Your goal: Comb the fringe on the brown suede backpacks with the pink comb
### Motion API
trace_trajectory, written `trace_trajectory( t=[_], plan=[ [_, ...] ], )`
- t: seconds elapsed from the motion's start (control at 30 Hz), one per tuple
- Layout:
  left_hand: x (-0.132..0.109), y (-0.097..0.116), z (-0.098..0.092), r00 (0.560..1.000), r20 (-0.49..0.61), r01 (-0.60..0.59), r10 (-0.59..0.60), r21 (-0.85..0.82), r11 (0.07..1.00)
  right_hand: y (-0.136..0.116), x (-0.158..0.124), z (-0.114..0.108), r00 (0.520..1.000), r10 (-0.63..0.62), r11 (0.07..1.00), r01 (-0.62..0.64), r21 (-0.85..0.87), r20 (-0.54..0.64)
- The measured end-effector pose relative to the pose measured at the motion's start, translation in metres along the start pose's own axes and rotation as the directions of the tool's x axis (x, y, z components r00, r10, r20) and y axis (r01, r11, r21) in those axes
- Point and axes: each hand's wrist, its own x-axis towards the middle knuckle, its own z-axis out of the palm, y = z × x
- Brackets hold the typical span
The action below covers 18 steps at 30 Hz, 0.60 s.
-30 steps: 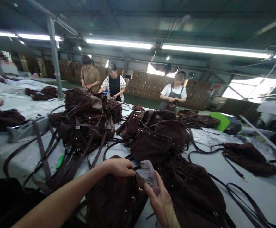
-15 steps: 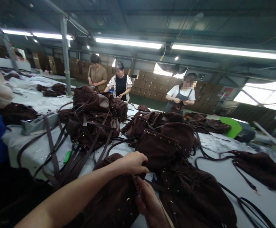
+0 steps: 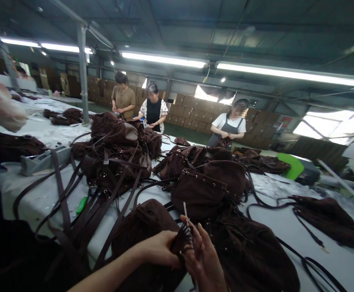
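Note:
A dark brown fringed suede bag [image 3: 140, 227] lies in front of me on the grey table [image 3: 286, 221]. My left hand [image 3: 157, 249] is closed on a bunch of its fringe. My right hand [image 3: 205, 255] grips a pale comb [image 3: 185, 215], seen edge-on, with its teeth in the fringe beside my left hand. More brown bags [image 3: 204, 186] lie just beyond my hands.
A heap of brown bags with long straps [image 3: 116, 154] fills the table's left middle. A green lighter-like object [image 3: 81, 205] and a grey tool [image 3: 39, 160] lie at left. Three people stand at the far side. Another person's sleeve [image 3: 0, 105] shows at far left.
My hands have drawn nearer to me. The comb, hidden half a second ago, shows again in my right hand, pushed through fringe pinched by my left hand.

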Motion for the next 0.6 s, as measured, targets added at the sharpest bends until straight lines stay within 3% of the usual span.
trace_trajectory(
  t=[0.03, 0.1, 0.17, 0.33, 0.47, 0.6],
  plan=[
    [0.006, -0.003, 0.003, 0.996, -0.077, 0.056, -0.042, 0.191, 0.98, 0.003, 0.002, -0.001, 0.999, 0.034, 0.999, -0.033, 0.025, -0.008],
    [0.02, -0.01, 0.008, 0.952, -0.286, 0.239, -0.109, 0.472, 0.848, 0.017, 0.007, -0.005, 0.996, 0.072, 0.997, -0.072, 0.004, -0.05],
    [0.036, -0.017, 0.01, 0.889, -0.437, 0.39, -0.135, 0.571, 0.723, 0.039, 0.013, -0.015, 0.99, 0.046, 0.993, -0.06, -0.102, -0.132],
    [0.067, -0.033, 0.021, 0.82, -0.537, 0.52, -0.199, 0.552, 0.652, 0.081, 0.009, -0.051, 0.942, -0.053, 0.981, -0.013, -0.195, -0.331],
    [0.077, -0.04, 0.031, 0.788, -0.576, 0.56, -0.217, 0.524, 0.642, 0.083, -0.012, -0.06, 0.945, -0.045, 0.974, -0.03, -0.224, -0.324],
    [0.08, -0.036, 0.024, 0.792, -0.569, 0.545, -0.222, 0.494, 0.678, 0.095, -0.036, -0.054, 0.969, -0.069, 0.938, -0.018, -0.347, -0.239]
  ],
)
